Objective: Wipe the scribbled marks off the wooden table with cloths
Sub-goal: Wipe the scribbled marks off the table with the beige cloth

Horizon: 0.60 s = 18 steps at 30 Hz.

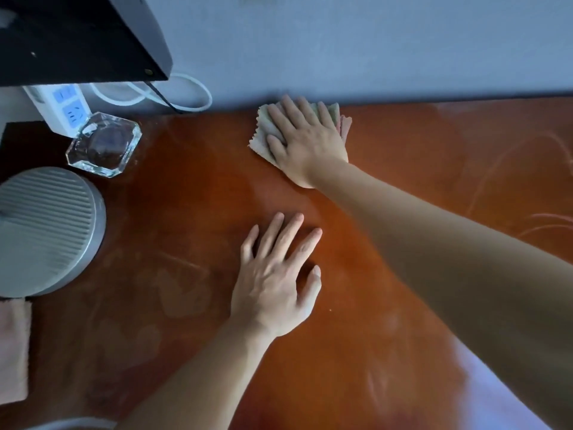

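Observation:
My right hand (305,141) presses flat on a pale folded cloth (263,128) at the far edge of the wooden table (192,193), close to the wall. Its fingers lie straight and spread over the cloth. My left hand (276,280) rests flat on the bare table nearer to me, fingers spread, holding nothing. Faint scribbled marks (496,175) curl over the table's right part. Paler smears (173,290) show to the left of my left hand.
A glass ashtray (104,144) sits at the back left beside a white power strip (59,108) with a looped cable (186,94). A round grey ribbed object (43,228) stands at the left edge, a pink cloth (14,349) below it. A black object (80,35) overhangs the corner.

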Each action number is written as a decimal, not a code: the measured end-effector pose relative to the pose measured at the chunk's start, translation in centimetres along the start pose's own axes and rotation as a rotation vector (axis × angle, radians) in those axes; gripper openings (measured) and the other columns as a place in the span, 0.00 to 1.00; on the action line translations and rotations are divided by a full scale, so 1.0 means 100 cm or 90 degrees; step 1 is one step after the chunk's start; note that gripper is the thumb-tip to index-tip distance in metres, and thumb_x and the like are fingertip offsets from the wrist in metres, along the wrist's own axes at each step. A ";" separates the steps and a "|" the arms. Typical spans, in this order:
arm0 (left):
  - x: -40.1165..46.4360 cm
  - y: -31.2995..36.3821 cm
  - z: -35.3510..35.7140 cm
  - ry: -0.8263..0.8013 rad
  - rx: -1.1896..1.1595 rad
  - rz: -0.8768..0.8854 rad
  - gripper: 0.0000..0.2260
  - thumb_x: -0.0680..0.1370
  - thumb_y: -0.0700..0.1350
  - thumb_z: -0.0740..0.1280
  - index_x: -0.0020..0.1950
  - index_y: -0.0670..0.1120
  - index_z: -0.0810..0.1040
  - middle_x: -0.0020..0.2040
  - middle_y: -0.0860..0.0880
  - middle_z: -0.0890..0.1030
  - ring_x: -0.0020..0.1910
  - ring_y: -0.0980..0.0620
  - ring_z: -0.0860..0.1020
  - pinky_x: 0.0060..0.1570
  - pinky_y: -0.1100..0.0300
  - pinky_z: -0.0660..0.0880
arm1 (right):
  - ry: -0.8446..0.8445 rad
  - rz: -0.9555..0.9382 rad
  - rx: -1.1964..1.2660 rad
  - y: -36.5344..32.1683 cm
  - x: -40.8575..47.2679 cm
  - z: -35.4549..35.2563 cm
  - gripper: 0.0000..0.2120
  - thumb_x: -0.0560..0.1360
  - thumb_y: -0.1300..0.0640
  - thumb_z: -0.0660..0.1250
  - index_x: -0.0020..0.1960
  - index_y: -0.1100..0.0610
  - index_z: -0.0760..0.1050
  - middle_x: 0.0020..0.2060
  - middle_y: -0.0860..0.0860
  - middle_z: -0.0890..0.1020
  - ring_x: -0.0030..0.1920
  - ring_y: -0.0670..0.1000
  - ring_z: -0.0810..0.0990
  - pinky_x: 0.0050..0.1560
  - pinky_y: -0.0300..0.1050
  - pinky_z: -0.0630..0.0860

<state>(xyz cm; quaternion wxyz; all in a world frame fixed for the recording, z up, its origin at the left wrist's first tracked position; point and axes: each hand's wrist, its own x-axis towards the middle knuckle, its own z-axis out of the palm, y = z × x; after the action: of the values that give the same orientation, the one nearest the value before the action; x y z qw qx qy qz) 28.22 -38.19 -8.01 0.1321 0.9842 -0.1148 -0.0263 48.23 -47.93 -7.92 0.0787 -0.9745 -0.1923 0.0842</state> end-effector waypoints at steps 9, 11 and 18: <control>0.023 0.034 0.010 -0.016 0.028 -0.017 0.24 0.80 0.58 0.57 0.74 0.52 0.74 0.77 0.44 0.71 0.77 0.41 0.67 0.74 0.36 0.60 | 0.030 0.215 -0.012 0.179 -0.068 -0.027 0.29 0.84 0.41 0.42 0.84 0.48 0.49 0.83 0.50 0.50 0.83 0.53 0.45 0.81 0.55 0.41; 0.035 0.056 0.017 -0.034 0.019 0.023 0.24 0.81 0.58 0.56 0.77 0.54 0.70 0.81 0.46 0.65 0.80 0.42 0.61 0.77 0.36 0.55 | 0.032 0.250 -0.003 0.191 -0.073 -0.030 0.29 0.84 0.41 0.43 0.84 0.48 0.49 0.83 0.50 0.50 0.83 0.53 0.45 0.81 0.55 0.41; 0.042 0.071 0.034 -0.029 0.068 0.020 0.26 0.82 0.60 0.55 0.80 0.56 0.64 0.83 0.47 0.59 0.82 0.42 0.55 0.78 0.37 0.49 | 0.033 0.145 -0.003 0.149 -0.141 -0.005 0.31 0.83 0.38 0.40 0.84 0.47 0.47 0.83 0.49 0.50 0.83 0.53 0.44 0.81 0.56 0.41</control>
<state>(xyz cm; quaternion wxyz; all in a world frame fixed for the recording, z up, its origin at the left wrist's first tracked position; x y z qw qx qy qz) 30.46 -46.71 -9.43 0.0771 0.9871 -0.1346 -0.0405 40.81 -67.07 -8.32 0.0716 -0.9921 -0.0785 0.0670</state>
